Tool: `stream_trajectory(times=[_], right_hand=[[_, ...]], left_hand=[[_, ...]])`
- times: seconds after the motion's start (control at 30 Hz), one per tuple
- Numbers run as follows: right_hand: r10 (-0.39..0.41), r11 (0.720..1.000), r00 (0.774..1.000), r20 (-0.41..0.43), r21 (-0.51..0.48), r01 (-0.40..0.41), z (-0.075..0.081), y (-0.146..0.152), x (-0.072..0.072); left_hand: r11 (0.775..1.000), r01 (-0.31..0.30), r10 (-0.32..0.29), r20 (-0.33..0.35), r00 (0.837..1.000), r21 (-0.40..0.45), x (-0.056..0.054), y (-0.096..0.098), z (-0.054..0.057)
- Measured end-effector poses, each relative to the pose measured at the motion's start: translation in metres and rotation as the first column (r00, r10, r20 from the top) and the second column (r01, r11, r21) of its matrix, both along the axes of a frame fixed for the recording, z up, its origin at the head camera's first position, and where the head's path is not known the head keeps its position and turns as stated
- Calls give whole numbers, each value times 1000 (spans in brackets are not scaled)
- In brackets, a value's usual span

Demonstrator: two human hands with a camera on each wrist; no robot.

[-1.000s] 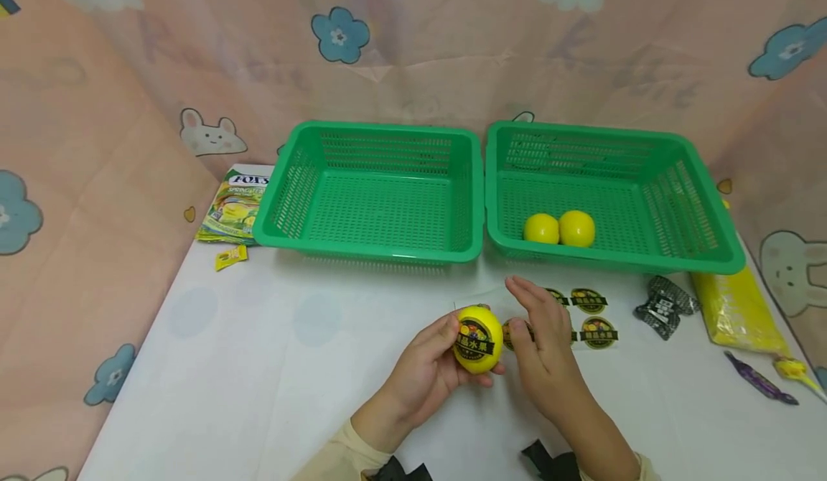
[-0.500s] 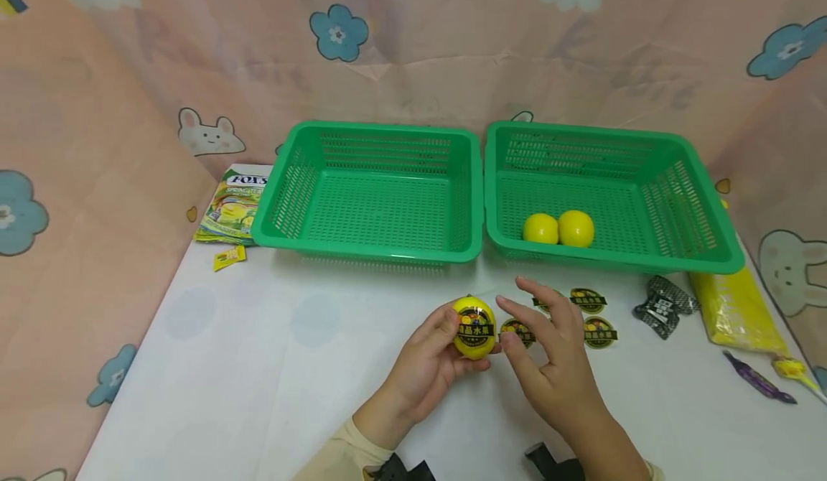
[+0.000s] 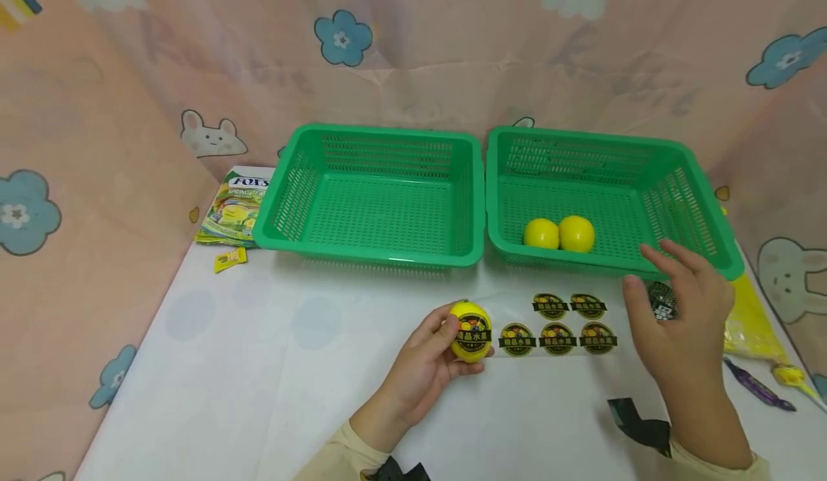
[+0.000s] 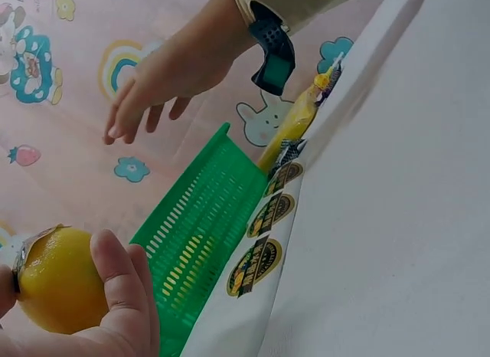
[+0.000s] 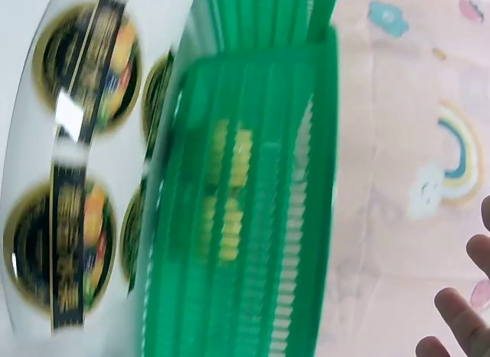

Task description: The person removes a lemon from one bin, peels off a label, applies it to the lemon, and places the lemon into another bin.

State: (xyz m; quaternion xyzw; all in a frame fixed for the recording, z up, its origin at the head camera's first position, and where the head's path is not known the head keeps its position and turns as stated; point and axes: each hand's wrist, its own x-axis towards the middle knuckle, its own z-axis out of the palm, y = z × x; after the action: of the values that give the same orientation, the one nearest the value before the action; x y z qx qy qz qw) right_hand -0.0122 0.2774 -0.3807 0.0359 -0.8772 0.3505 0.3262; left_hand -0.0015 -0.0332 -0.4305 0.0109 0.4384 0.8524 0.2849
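My left hand [image 3: 413, 377] grips a yellow lemon [image 3: 466, 352] between thumb and fingers, over the front middle of the table. A round black-and-gold sticker [image 3: 474, 332] sits on the lemon's upper face. Its yellow pitted side shows in the left wrist view, where the lemon [image 4: 65, 284] lies against my fingers [image 4: 122, 284]. My right hand [image 3: 688, 323] holds nothing and is raised with spread fingers by the front right corner of the right green basket [image 3: 633, 215]. It partly hides a black wrapped packet [image 3: 662, 300]. A clear sheet of matching stickers [image 3: 558, 338] lies between the hands.
Two yellow lemons [image 3: 576, 234] lie in the right basket. The left green basket [image 3: 381, 208] stands beside it. A FOX'S candy bag [image 3: 234, 208] and a small yellow candy [image 3: 230, 258] are at left. At right are a yellow bag [image 3: 752, 323], a purple candy [image 3: 759, 385] and a lollipop [image 3: 791, 376].
My right hand has moved away from the lemon to the right, past the sticker sheet, uncovering its stickers. My left hand still holds the lemon in nearly the same place.
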Motion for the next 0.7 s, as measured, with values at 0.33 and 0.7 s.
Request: stream_trajectory(times=[0.33,0.7], right_hand=[[-138,987,989,54,92,133,-16,39,-19],[-314,949,891,326,85,303,-18,38,-22]], left_hand=[[1000,-9,9,-5,1000,-23,-1,0,-3],[999,8,-10,-39,999,-50,-6,2,-8]])
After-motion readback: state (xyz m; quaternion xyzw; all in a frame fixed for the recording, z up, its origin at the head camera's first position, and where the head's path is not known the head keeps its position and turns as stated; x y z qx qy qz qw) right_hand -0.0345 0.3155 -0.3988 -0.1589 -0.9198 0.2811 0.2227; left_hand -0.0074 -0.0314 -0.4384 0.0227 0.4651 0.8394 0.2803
